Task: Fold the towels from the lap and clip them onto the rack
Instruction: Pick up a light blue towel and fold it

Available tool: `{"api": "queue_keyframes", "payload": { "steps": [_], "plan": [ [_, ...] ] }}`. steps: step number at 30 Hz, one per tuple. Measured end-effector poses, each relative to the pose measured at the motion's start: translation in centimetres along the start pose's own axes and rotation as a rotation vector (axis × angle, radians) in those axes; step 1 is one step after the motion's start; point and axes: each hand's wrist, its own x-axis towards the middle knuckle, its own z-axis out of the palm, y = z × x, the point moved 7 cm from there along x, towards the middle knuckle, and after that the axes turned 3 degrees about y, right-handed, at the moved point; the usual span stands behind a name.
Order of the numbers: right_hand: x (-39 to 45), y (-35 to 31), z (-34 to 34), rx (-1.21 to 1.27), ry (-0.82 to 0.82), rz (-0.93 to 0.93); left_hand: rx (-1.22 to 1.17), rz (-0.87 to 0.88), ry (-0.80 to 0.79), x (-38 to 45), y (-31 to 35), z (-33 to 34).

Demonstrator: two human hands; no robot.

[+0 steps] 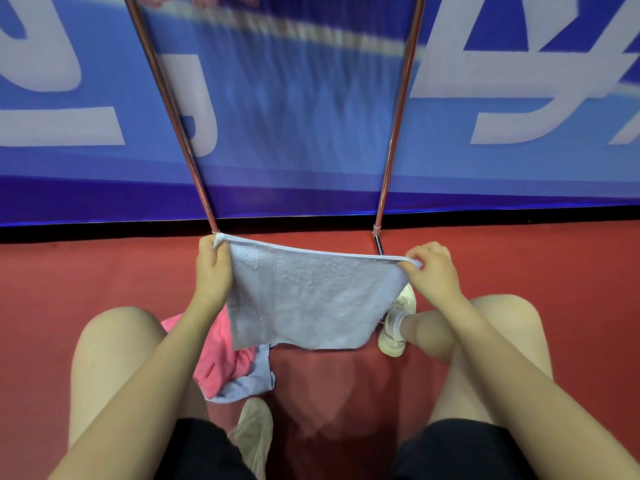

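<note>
Both hands pinch the upper corners of the pale blue terry towel (311,299): the left hand (213,268) at nine o'clock, the right hand (433,271) at three o'clock, fingers curled round the hem. Its long axis runs nine-to-three between the grips, taut, and the cloth hangs toward six o'clock. Chrome rack uprights (166,109) rise toward twelve o'clock, the left hand nearer one; a pink towel (216,351) lies at seven o'clock.

Both arms stretched forward, left hand (212,268) and right hand (433,271) raised, fingers curled, pinching
</note>
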Motion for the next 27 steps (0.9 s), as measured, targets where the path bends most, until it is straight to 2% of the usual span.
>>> {"api": "queue_keyframes", "payload": {
  "steps": [3, 6, 8, 11, 14, 17, 22, 27],
  "plan": [
    [-0.1, 0.1, 0.9, 0.450, -0.149, 0.236, 0.064, 0.008, 0.000, 0.2, -0.1, -0.1],
    [0.0, 0.1, 0.9, 0.647, -0.109, 0.347, 0.148, 0.028, 0.000, -0.1, 0.2, 0.2],
    [0.0, 0.1, 0.9, 0.725, -0.057, 0.418, 0.164, -0.034, -0.034, 0.0, -0.5, 0.9],
    [-0.2, -0.2, 1.5, 0.818, -0.001, 0.518, 0.022, -0.307, -0.117, -0.3, -2.8, 2.9],
    [-0.3, -0.7, 3.0, 0.804, -0.015, 0.583, -0.331, -0.663, -0.106, -1.8, -4.3, 4.5],
    [-0.5, -0.7, 4.5, 0.711, -0.042, 0.641, -0.528, -0.814, -0.111, -2.8, -4.5, 5.6],
    [-1.1, -2.0, 6.0, 0.749, 0.020, 0.755, -0.627, -0.850, -0.100, -4.2, -3.0, 7.5],
    [-1.4, -5.6, 7.4, 0.887, -0.012, 0.659, -0.583, -0.728, -0.211, -5.8, 0.7, 9.8]
  ]
}}
